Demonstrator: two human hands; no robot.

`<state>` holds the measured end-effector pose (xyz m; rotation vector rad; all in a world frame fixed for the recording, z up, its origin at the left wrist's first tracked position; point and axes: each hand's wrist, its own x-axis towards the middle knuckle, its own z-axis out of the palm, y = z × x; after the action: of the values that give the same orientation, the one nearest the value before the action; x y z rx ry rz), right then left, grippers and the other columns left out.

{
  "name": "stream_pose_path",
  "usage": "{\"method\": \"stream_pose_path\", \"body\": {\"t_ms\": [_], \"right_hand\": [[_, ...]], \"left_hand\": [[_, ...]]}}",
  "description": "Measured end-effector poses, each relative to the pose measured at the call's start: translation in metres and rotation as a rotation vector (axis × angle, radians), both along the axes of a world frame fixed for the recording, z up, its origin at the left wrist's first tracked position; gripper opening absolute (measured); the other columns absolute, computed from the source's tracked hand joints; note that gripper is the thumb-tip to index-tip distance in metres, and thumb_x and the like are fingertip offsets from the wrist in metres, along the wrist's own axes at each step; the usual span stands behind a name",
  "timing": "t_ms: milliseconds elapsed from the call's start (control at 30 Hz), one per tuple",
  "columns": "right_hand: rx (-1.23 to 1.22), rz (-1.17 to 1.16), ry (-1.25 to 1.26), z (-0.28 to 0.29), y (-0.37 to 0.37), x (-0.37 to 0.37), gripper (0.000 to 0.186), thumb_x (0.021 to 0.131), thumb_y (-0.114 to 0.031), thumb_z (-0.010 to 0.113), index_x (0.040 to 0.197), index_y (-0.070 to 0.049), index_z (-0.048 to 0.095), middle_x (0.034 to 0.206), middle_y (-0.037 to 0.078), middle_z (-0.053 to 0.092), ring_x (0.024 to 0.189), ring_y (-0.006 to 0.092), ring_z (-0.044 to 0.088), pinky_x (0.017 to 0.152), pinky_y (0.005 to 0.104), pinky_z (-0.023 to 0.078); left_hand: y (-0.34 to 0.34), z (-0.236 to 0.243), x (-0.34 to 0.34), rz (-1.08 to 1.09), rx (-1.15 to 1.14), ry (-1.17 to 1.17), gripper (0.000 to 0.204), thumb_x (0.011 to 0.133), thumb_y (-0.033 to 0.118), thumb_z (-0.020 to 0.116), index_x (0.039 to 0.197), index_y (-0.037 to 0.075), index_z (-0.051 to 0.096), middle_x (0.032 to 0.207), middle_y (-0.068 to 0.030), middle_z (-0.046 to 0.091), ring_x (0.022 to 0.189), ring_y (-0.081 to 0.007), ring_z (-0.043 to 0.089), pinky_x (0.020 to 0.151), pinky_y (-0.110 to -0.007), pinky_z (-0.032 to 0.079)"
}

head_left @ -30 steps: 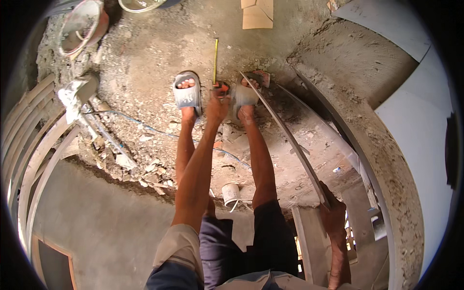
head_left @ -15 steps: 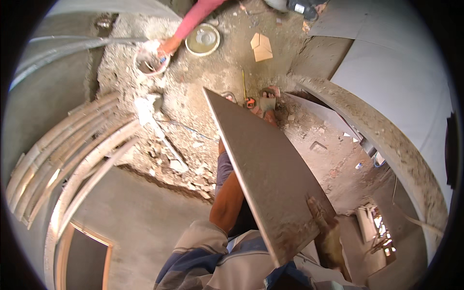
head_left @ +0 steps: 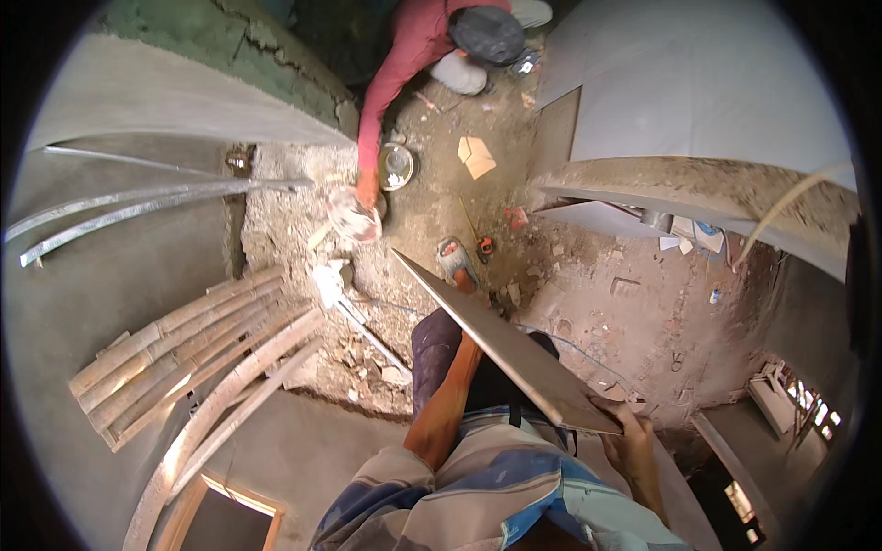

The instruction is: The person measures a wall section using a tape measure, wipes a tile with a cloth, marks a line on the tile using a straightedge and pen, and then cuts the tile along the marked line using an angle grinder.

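Note:
A large, thin grey-brown tile (head_left: pixel 505 344) is tilted before my body, its pale long edge toward me. My right hand (head_left: pixel 627 433) is closed on its near right corner, thumb over the edge. My left forearm (head_left: pixel 450 395) reaches forward and passes behind the tile. The left hand itself is hidden there, so its grip cannot be made out. Beyond the tile's far corner is a sandalled foot (head_left: pixel 454 257), and beside it lies an orange-and-black tape measure (head_left: pixel 484 246) with its yellow blade drawn out.
Across from me a crouching person in a red sleeve (head_left: pixel 390 87) reaches into a whitish bucket (head_left: pixel 347 220). A round tub (head_left: pixel 397 167) and a cut tile piece (head_left: pixel 476 157) lie nearby. Bamboo poles (head_left: pixel 184 340) are at left. A rough-edged ledge (head_left: pixel 698 188) runs along the right, above rubble.
The tile has tipped to a steeper angle, showing less of its face. My right hand has moved with its corner. The view has shifted, bringing more of the other person into sight.

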<state>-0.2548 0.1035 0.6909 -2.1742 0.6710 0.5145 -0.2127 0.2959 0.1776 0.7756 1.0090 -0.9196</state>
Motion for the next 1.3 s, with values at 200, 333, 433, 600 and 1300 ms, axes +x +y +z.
{"method": "stream_pose_path", "body": {"t_ms": [200,333,433,600,1300], "right_hand": [[-0.335,-0.342,-0.193,0.016,0.018,-0.104,0.022,0.088,-0.016,0.083,0.096,0.001,0.072,0.068,0.015,0.066,0.054,0.0258,0.062,0.058,0.0356,0.051],[-0.418,-0.637,-0.229,0.035,0.022,-0.184,0.026,0.088,-0.02,0.084,0.091,0.002,0.072,0.066,0.015,0.066,0.055,0.02,0.061,0.058,0.0358,0.05],[-0.329,-0.927,-0.279,0.047,0.02,-0.243,0.022,0.089,-0.012,0.081,0.099,0.006,0.073,0.078,0.01,0.073,0.071,0.0124,0.064,0.068,0.0296,0.052],[-0.421,-1.306,-0.454,0.062,0.027,-0.388,0.037,0.09,-0.021,0.08,0.112,0.007,0.071,0.097,0.011,0.074,0.09,0.0151,0.065,0.085,0.0314,0.051],[-0.481,-2.08,-0.783,0.03,0.057,-0.501,0.053,0.089,-0.026,0.082,0.127,0.008,0.067,0.116,0.019,0.073,0.106,0.024,0.068,0.099,0.0341,0.049]], "left_hand": [[-0.032,0.105,-0.006,-0.189,0.019,-0.048,0.092,0.097,0.082,0.027,0.151,0.01,0.049,0.152,-0.014,0.051,0.139,-0.0342,0.047,0.109,-0.053,0.043],[-0.04,0.163,-0.022,-0.397,-0.117,-0.285,0.095,0.097,0.083,0.024,0.161,0.014,0.034,0.167,-0.0102,0.033,0.153,-0.0348,0.027,0.119,-0.061,0.025],[-0.046,0.197,-0.047,-0.611,-0.068,-0.297,0.092,0.099,0.079,0.029,0.162,0.012,0.029,0.164,-0.0142,0.035,0.15,-0.0345,0.032,0.12,-0.054,0.028],[-0.096,0.286,-0.1,-1.008,-0.241,-0.444,0.088,0.103,0.07,0.039,0.164,0.01,0.02,0.168,-0.0145,0.028,0.153,-0.0354,0.027,0.121,-0.058,0.024],[-0.319,0.346,-0.184,-1.502,-0.45,-0.879,0.042,0.11,0.033,0.052,0.131,-0.002,0.061,0.134,-0.0114,0.064,0.125,-0.0183,0.055,0.11,-0.033,0.04]]}}
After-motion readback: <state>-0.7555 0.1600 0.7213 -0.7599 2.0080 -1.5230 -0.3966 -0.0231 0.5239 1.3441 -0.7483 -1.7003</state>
